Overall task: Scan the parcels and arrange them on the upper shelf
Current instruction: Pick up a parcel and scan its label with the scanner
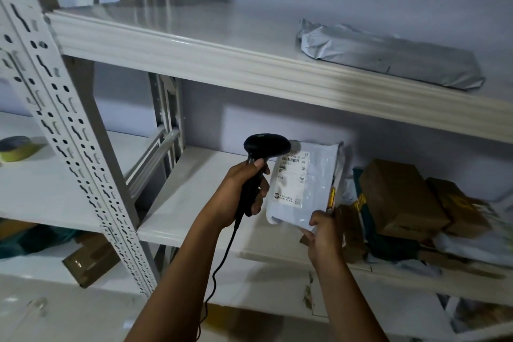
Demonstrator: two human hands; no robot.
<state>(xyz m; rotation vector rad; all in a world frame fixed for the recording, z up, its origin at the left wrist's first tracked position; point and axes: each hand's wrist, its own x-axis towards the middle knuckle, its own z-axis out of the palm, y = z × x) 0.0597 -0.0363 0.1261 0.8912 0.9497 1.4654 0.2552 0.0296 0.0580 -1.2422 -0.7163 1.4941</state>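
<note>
Left hand (238, 191) wraps tight round handle of black corded handheld scanner (266, 144), head tipped at label to read barcode. Right hand (326, 233) pinches lower corner of white plastic mailer parcel (305, 189), held upright just right of left hand, printed label (293, 175) facing scanner. Low grip likely keeps fingers off label. Above both hands: white metal upper shelf (194, 55), long grey poly-wrapped parcel (388, 55) lying on it. Right of right hand: heap of brown cardboard boxes (399, 197), probably awaiting scan.
</note>
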